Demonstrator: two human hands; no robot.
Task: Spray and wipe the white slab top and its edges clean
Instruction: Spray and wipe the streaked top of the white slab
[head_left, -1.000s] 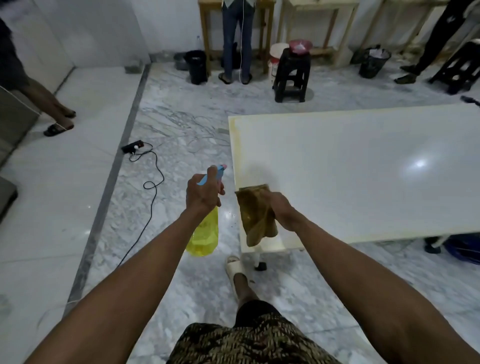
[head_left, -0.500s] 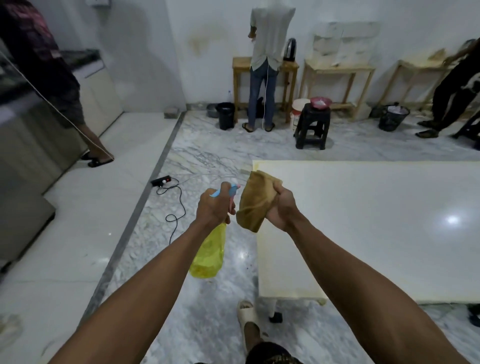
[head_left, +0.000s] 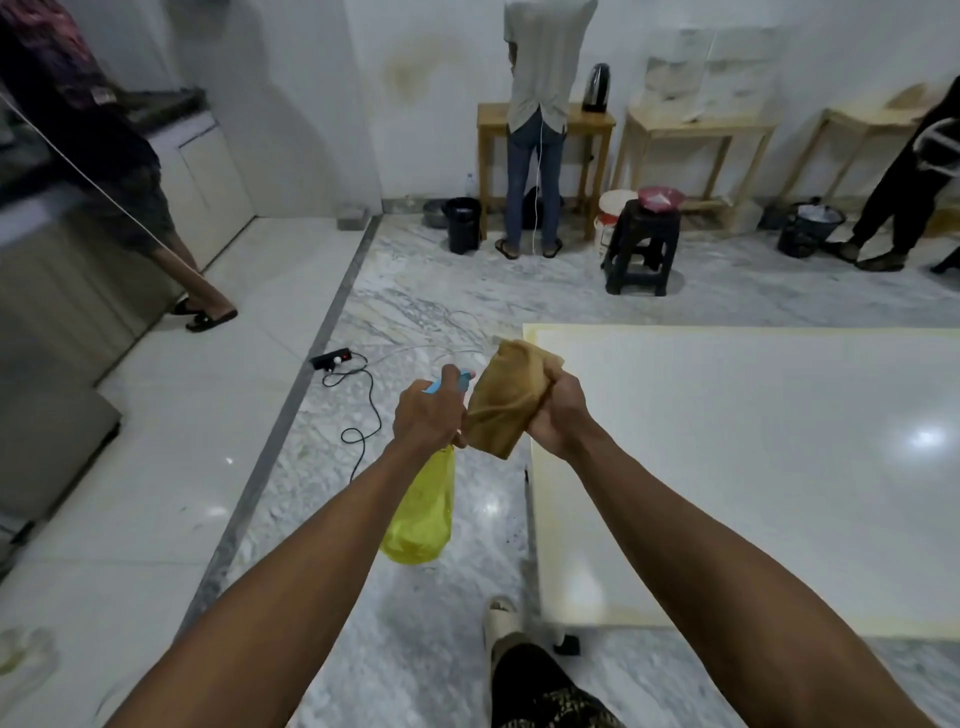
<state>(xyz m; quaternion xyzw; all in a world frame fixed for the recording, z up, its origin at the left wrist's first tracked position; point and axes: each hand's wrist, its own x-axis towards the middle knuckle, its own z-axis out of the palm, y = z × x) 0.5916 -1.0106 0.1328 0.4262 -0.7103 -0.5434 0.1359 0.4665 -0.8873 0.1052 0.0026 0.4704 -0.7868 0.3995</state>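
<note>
Head view, left hand (head_left: 427, 415) gripping spray bottle (head_left: 421, 512), right hand (head_left: 558, 410) clutching cloth (head_left: 506, 397)

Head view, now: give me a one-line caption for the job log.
Left hand aims yellow spray bottle at brown cloth bunched in right hand, beside white slab.

Bare forearms, dark patterned shorts (head_left: 550, 696), pale slide sandal (head_left: 501, 621).

I see white walls (head_left: 311, 104), grey marble floor (head_left: 415, 291) – wooden tables (head_left: 696, 124) along the back, black stool (head_left: 641, 254), power strip (head_left: 331, 359) on floor.
</note>
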